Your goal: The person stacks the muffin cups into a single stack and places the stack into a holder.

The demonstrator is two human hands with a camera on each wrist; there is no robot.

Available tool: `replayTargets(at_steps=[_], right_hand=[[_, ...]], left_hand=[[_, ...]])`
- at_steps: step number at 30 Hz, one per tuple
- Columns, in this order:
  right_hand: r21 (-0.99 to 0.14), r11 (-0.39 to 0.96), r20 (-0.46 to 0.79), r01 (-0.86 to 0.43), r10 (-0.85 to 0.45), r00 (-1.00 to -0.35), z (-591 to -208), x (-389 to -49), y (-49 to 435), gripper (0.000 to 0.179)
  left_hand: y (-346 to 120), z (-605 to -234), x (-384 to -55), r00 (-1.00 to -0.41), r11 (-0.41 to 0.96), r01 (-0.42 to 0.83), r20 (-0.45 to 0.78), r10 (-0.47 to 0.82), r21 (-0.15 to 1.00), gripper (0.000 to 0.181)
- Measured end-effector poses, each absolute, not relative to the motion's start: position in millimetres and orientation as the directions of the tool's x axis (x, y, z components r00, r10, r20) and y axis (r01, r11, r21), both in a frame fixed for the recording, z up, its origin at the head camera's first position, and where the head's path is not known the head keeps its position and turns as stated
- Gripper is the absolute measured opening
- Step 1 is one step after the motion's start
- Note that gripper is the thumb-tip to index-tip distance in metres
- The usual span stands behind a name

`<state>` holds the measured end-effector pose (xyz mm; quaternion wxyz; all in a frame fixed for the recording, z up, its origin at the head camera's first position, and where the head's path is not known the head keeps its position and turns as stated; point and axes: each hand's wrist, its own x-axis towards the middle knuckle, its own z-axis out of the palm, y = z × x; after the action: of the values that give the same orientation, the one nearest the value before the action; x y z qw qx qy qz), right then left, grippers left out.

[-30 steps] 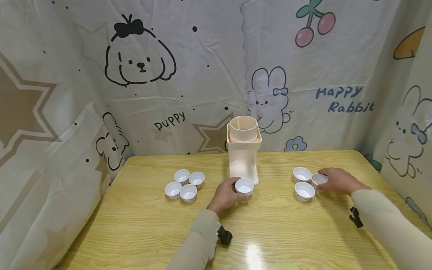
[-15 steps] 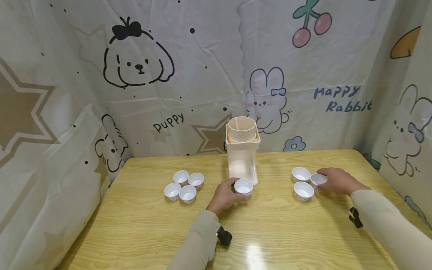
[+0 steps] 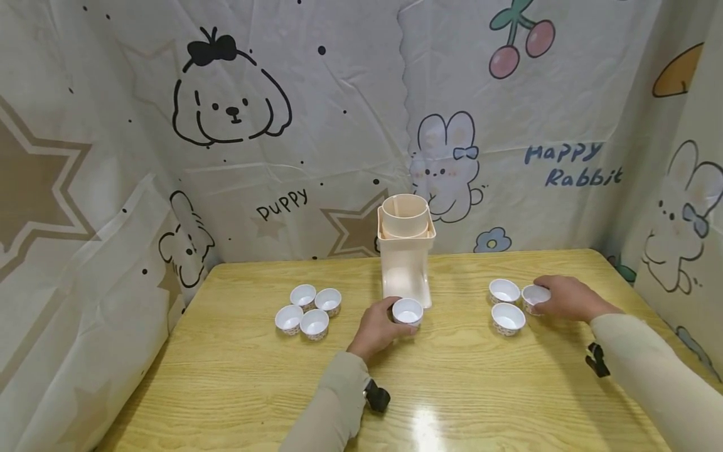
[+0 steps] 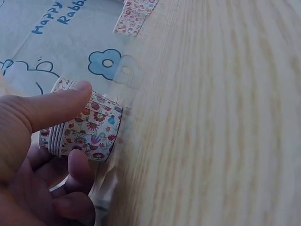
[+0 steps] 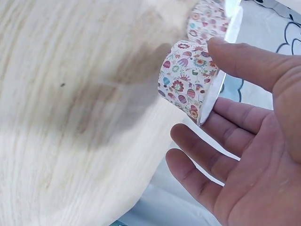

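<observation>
My left hand [image 3: 380, 328] grips a stack of nested paper baking cups [image 4: 94, 127] between thumb and fingers. The stack has a flower print, white insides and several rims one over another. In the head view it stands in front of the beige dispenser-like stand [image 3: 404, 263]. On the right, my right hand [image 3: 573, 298] pinches a single paper baking cup [image 5: 188, 77] at its rim, thumb on one side and fingers on the other. This cup is just right of two more baking cups [image 3: 508, 319] on the table.
Several baking cups [image 3: 314, 324] stand grouped at the left of the wooden table [image 3: 237, 383]. A round open cylinder [image 3: 405, 216] sits in the top of the beige stand. A printed cloth [image 3: 339, 125] hangs behind the table and along its sides.
My right hand has shifted slightly right and away from me with its cup, and a small gap now shows beside the two cups. My left hand and its stack stay put.
</observation>
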<state>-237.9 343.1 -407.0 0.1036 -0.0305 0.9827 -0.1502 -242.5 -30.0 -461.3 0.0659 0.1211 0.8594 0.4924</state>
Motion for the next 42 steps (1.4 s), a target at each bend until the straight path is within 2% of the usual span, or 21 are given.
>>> replayTargets(at_steps=[10, 23, 42], right_hand=[[-0.3, 0.952, -0.138, -0.06, -0.105, -0.985, -395.8, -237.6, 347.9, 0.07], [-0.303, 0.951, -0.092, -0.061, -0.093, -0.991, -390.5, -239.6, 346.6, 0.073], [-0.317, 0.945, -0.053, -0.075, -0.096, -0.994, -372.3, -242.6, 330.7, 0.069]], left_hand=[[-28.3, -463.0, -241.4, -0.966, 0.499, 0.147, 0.016, 0.257, 0.854, 0.063], [-25.6, -464.9, -241.3, -0.952, 0.476, 0.19, 0.043, 0.303, 0.859, 0.061], [-27.4, -462.6, -241.4, -0.958, 0.532, 0.192, 0.041, 0.282, 0.825, 0.061]])
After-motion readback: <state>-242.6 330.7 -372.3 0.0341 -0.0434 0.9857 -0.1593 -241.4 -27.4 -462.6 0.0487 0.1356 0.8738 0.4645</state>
